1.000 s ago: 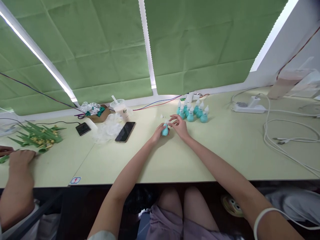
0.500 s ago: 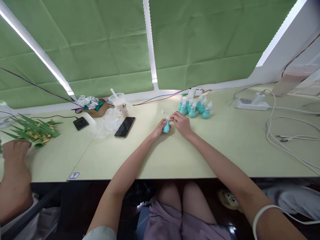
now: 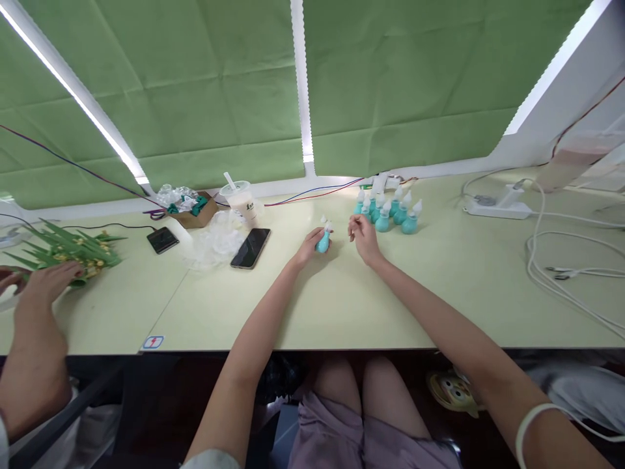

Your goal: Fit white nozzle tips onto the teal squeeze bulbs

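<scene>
My left hand point(image 3: 308, 245) is closed around a small teal squeeze bulb point(image 3: 322, 244) with a whitish tip, held upright just above the table. To its right, my right hand point(image 3: 364, 236) is off the bulb, with loosely bent fingers and nothing visible in them. Behind the held bulb, a small whitish tip point(image 3: 323, 219) lies on the table. Several more teal bulbs with pointed clear tips point(image 3: 382, 223) stand in a cluster behind and to the right of my right hand.
A phone point(image 3: 250, 248), a crumpled clear bag point(image 3: 219, 238), a drink cup point(image 3: 240, 200) and a small box point(image 3: 198, 213) are on the left. Another person's hand point(image 3: 51, 280) touches green stems point(image 3: 81, 251). A power strip point(image 3: 498, 208) and white cables point(image 3: 534, 254) lie right.
My right hand has let go of the held bulb's tip and moved right. My left hand keeps the bulb. The other person's hand has shifted onto the stems. The view has turned slightly.
</scene>
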Demonstrator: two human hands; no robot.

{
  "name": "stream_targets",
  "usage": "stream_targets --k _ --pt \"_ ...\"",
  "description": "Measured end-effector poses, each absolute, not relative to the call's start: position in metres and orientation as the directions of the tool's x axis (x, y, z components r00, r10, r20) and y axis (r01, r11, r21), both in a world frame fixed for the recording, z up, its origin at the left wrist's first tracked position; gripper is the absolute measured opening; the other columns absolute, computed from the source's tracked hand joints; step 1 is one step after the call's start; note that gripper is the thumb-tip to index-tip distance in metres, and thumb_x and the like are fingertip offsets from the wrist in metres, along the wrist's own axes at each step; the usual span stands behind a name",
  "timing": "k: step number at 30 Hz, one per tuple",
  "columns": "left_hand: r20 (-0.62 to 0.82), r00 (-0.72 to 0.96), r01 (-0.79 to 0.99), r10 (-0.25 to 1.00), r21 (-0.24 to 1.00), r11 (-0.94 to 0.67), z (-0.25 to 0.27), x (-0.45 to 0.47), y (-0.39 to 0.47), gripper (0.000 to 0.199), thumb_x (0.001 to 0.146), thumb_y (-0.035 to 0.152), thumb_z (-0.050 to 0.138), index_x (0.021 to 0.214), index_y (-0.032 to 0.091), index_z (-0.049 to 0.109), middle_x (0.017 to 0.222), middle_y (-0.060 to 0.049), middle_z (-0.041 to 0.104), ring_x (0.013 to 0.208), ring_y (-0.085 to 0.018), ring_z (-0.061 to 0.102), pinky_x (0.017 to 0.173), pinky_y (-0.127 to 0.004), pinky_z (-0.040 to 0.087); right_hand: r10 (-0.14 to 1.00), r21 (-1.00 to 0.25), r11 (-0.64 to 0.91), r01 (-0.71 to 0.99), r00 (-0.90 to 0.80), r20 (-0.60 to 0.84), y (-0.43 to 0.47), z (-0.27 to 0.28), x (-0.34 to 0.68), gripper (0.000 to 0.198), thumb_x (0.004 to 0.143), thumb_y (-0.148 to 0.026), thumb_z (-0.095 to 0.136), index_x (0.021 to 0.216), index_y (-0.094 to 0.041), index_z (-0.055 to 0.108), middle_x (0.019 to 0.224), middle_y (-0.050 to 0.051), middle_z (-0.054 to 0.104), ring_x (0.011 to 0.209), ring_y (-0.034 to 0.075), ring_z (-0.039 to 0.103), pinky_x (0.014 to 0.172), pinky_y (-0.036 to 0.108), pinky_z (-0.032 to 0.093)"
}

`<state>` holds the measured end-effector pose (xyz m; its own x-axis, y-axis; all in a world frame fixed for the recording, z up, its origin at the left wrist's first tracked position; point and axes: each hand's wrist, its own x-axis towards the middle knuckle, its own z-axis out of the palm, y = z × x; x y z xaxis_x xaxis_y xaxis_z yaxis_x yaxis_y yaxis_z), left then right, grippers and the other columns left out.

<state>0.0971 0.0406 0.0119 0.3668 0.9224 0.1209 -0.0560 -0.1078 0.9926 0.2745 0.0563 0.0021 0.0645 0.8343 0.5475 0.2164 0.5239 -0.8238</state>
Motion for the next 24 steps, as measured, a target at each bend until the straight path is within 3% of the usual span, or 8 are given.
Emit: stream_targets --k 4,8,10,12,14,16,19,24 --pt "0.139 0.065 -0.069 0.988 0.988 -0.135 0.007 0.066 0.057 0.025 0.088 0.036 0.044 0.094 0.014 0.055 0.067 -0.001 0.057 0.055 -0.009 0.053 0.057 -0.022 0.045 0.846 -0.858 0.497 0.125 0.149 0.512 0.073 0.012 0.283 0.024 0.081 -0.045 0.05 0.082 -0.021 0.051 0.083 0.002 0.06 0.07 0.014 0.062 0.05 0.023 0.046" --pt "0.089 -0.208 -0.101 0.974 0.989 -0.112 0.002 0.037 0.075 0.021 0.088 0.031 0.04 0.092 0.014 0.053 0.06 0.001 0.054 0.048 -0.008 0.05 0.051 -0.02 0.043 0.87 -0.788 0.471 0.397 -0.059 0.49 0.097 0.027 0.269 0.02 0.077 -0.039 0.06 0.073 -0.019 0.059 0.064 0.0 0.062 0.058 0.015 0.062 0.056 0.026 0.047" --pt "0.034 -0.294 -0.116 0.955 0.991 -0.071 0.001 0.029 0.08 0.021 0.089 0.031 0.039 0.092 0.014 0.052 0.057 0.002 0.053 0.046 -0.008 0.048 0.048 -0.019 0.042 0.849 -0.636 0.51 0.579 -0.22 0.481 0.11 0.035 0.254 0.015 0.078 -0.033 0.06 0.072 -0.019 0.063 0.062 -0.001 0.065 0.057 0.015 0.062 0.062 0.027 0.046" --pt "0.017 -0.327 -0.119 0.945 0.991 -0.059 -0.001 0.027 0.083 0.021 0.089 0.03 0.038 0.092 0.014 0.052 0.057 0.002 0.052 0.045 -0.008 0.048 0.048 -0.018 0.042 0.804 -0.406 0.566 0.718 -0.371 0.465 0.123 0.043 0.237 0.01 0.079 -0.026 0.059 0.082 -0.02 0.067 0.07 0.0 0.069 0.069 0.017 0.064 0.068 0.028 0.045" --pt "0.033 -0.322 -0.11 0.946 0.991 -0.072 -0.003 0.028 0.084 0.021 0.088 0.029 0.038 0.093 0.014 0.052 0.058 0.002 0.052 0.045 -0.007 0.048 0.048 -0.018 0.043 0.764 -0.175 0.595 0.785 -0.484 0.427 0.136 0.048 0.223 0.022 0.08 -0.02 0.057 0.1 -0.022 0.067 0.083 0.001 0.072 0.084 0.02 0.064 0.07 0.029 0.042" --pt "0.048 -0.301 -0.089 0.952 0.993 -0.078 -0.004 0.029 0.085 0.02 0.088 0.028 0.038 0.093 0.014 0.053 0.058 0.002 0.053 0.044 -0.007 0.048 0.048 -0.018 0.042 0.751 -0.006 0.594 0.804 -0.552 0.364 0.147 0.05 0.212 0.027 0.082 -0.018 0.055 0.105 -0.021 0.067 0.094 0.004 0.072 0.091 0.022 0.062 0.071 0.03 0.04" --pt "0.063 -0.276 -0.048 0.959 0.996 -0.079 -0.007 0.029 0.085 0.021 0.089 0.028 0.038 0.094 0.015 0.053 0.059 0.002 0.054 0.044 -0.007 0.049 0.048 -0.019 0.042 0.756 0.138 0.582 0.802 -0.595 0.271 0.158 0.048 0.202 0.021 0.084 -0.019 0.054 0.092 -0.02 0.073 0.092 0.007 0.071 0.09 0.023 0.06 0.074 0.032 0.036" --pt "0.066 -0.245 0.038 0.967 0.998 -0.059 -0.01 0.029 0.086 0.022 0.09 0.031 0.039 0.096 0.016 0.053 0.061 0.002 0.055 0.046 -0.008 0.05 0.049 -0.019 0.042 0.744 0.227 0.587 0.777 -0.629 0.228 0.164 0.038 0.194 0.016 0.08 -0.02 0.059 0.083 -0.022 0.074 0.085 0.007 0.071 0.094 0.025 0.053 0.084 0.038 0.029"
